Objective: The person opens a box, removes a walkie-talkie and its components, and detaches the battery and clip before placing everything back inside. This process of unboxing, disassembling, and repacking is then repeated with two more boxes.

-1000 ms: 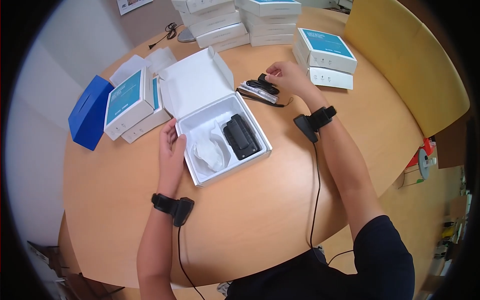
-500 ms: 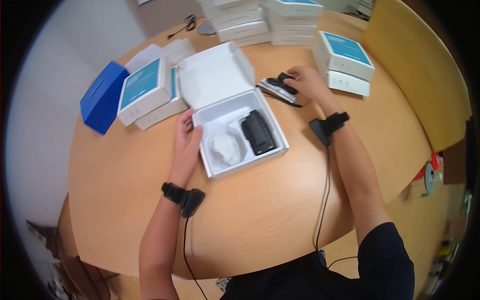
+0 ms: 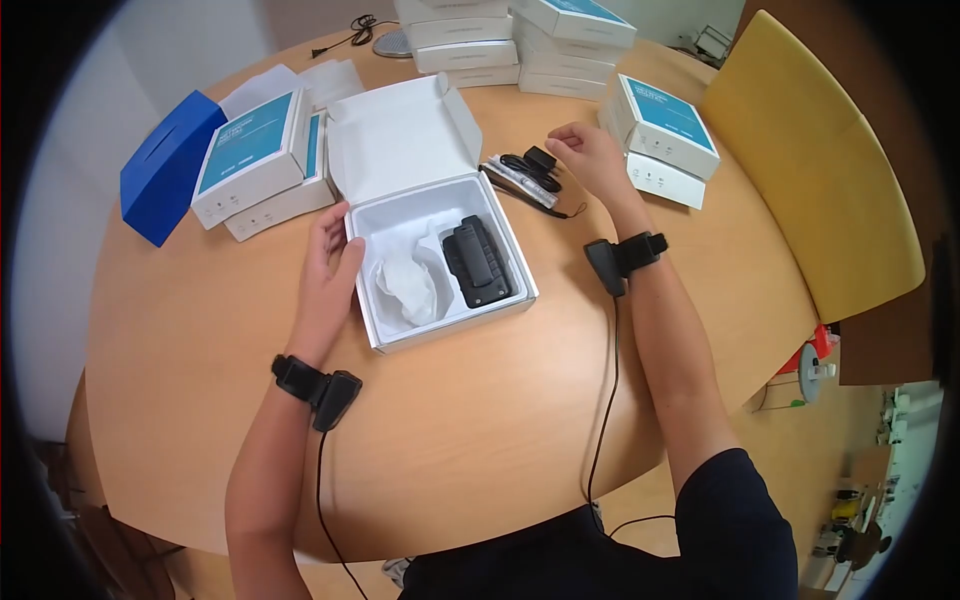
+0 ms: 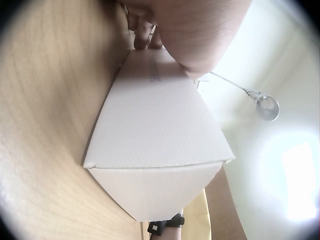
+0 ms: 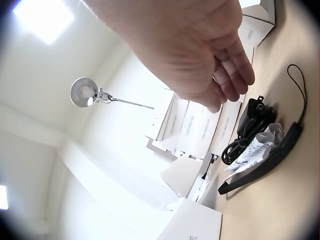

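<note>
At the far left of the wooden surface [image 3: 230,410] a blue box [image 3: 165,165] leans beside two white boxes with teal tops [image 3: 250,150]. Next comes the left hand [image 3: 325,285], lying along the outer left wall of an open white box [image 3: 455,318]; its fingers touch the cardboard, the thumb near the rim, in a relaxed grip that pinches nothing visible. The lid [image 3: 405,130] is tipped back, away from the person. Inside, crumpled white wrapping [image 3: 408,285] fills the left hollow and a black device [image 3: 480,262] sits in the right part of the tray. Taller stacks of white boxes [image 3: 465,55] stand behind. Just beyond the open box's right side lies a small group: a black plug adapter [image 3: 541,158], its coiled cable [image 5: 233,150], a folded printed sheet [image 5: 257,150] and a black wrist strap [image 5: 270,165] ending in a thin loop. The right hand [image 3: 590,165] hovers just beside the adapter — fingers loosely bent and close together, nothing between them. Farther right are two more white boxes [image 3: 668,135], then a yellow panel [image 3: 815,170]. As for how far things stand, the box looks partly filled: device and wrapping are in, the adapter group is outside, and the lid is unclosed.
</note>
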`<state>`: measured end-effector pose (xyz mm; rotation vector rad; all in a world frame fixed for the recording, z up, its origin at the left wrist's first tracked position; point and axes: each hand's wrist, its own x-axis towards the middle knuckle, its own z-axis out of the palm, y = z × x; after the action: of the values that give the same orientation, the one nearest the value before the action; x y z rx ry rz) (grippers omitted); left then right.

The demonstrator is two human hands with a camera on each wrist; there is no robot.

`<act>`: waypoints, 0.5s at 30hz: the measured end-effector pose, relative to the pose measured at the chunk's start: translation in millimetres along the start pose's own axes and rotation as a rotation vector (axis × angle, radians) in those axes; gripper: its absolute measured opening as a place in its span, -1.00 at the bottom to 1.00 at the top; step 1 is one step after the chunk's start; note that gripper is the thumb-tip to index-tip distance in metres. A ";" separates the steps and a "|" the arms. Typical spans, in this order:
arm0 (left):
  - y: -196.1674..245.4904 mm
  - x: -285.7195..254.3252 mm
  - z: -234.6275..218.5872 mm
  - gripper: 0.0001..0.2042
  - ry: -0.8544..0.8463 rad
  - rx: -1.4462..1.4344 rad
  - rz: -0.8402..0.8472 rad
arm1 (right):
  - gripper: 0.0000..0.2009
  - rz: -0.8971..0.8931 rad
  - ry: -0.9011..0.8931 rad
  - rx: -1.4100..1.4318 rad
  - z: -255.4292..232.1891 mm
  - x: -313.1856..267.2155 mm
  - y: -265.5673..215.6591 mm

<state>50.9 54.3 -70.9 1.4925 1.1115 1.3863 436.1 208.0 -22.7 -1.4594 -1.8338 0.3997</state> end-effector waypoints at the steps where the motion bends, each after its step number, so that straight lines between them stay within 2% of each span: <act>1: -0.2 -0.4 -0.6 -0.49 0.003 0.000 -0.004 | -0.68 0.027 -0.016 -0.001 -0.4 -1.5 -4.0; 10: -0.1 -0.3 -1.7 -0.49 0.010 0.028 0.003 | -0.60 0.054 -0.134 -0.100 5.1 -5.1 3.9; 15: 1.8 -0.1 1.4 -0.49 -0.005 0.014 0.016 | -0.55 0.052 -0.141 -0.086 4.7 -3.9 15.2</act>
<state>52.4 53.6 -69.4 1.5172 1.1108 1.3870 443.7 209.9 -37.1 -1.5750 -1.9484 0.4648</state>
